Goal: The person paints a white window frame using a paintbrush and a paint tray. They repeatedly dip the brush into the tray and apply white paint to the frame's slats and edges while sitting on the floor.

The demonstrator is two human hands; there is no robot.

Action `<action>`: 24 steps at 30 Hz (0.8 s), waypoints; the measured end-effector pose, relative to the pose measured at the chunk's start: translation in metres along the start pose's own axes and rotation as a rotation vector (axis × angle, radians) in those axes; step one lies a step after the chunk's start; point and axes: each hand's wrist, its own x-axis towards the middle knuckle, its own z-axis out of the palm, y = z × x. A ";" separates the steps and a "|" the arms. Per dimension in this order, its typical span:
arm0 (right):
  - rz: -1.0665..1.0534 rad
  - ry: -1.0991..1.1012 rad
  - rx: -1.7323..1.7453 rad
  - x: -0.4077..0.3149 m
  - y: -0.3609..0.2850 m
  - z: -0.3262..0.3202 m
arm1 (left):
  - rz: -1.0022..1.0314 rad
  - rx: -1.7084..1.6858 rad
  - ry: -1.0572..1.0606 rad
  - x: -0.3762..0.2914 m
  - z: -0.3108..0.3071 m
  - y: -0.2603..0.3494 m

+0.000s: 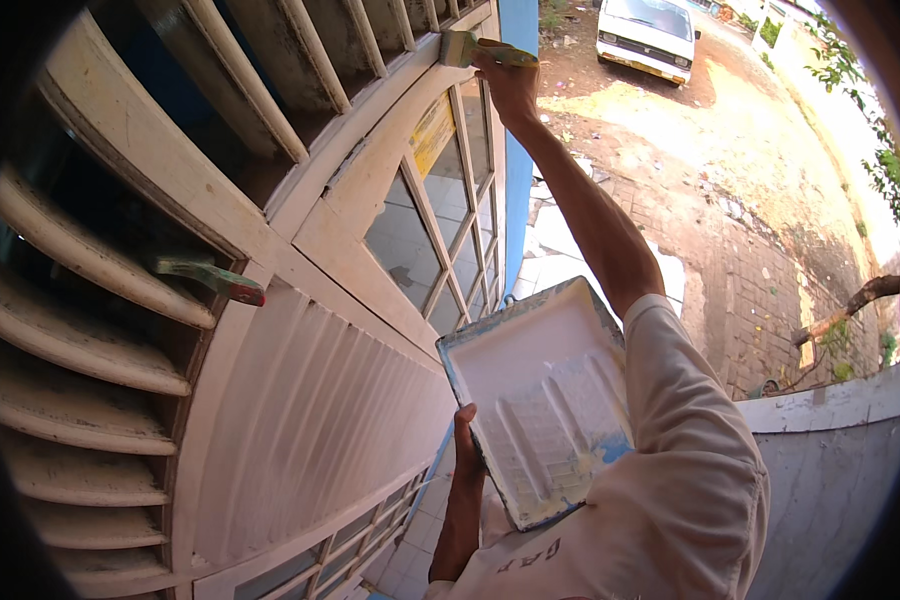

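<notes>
My right hand (504,79) is raised at the top centre, closed around the handle of a paintbrush (459,49). The brush's bristles touch the white wooden frame above the glazed door (442,217). Lower down, my left hand (466,431) grips the edge of a paint tray (547,405), which lies against my forearm and chest. White paint covers the tray's well, with blue and yellowish stains on its rim and ribs. Another paintbrush (210,277), with a red-tipped green handle, rests on the louvre slats at the left.
White louvre slats (82,360) fill the left side, beside a ribbed white panel (307,420). A blue post (520,135) stands right of the door. Outside are a parked white van (649,34), a brick-paved path (750,300) and a low white wall (832,465).
</notes>
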 end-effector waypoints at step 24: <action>0.129 -0.287 0.007 -0.113 -0.098 0.001 | 0.022 -0.002 -0.026 -0.002 0.005 0.001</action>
